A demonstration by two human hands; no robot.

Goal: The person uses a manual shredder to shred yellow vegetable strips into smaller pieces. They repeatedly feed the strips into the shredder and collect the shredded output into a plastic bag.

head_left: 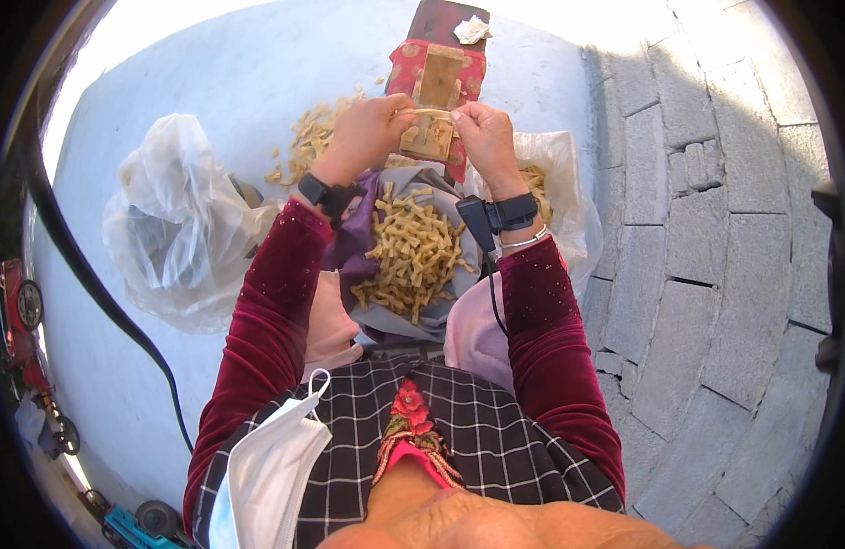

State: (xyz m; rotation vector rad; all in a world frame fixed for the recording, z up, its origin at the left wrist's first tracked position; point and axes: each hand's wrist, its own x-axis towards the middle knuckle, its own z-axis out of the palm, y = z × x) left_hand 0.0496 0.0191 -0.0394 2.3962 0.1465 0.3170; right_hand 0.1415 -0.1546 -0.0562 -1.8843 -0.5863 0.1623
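A pale, thin strip of unclear material is stretched between my two hands. My left hand pinches its left end between thumb and fingers. On the other end, my right hand grips with thumb and forefinger. Just beneath the strip lies a wooden block or board, and a second wooden piece sits beyond it. Both rest on a red patterned cloth over a narrow dark bench. Below my wrists, many small yellowish twisted pieces are heaped on a grey and purple cloth.
More yellowish pieces lie scattered on the pale blue ground at left. A translucent plastic bag stands there too. On the right, a white sack holds yellowish strips. A crumpled white tissue lies on the bench.
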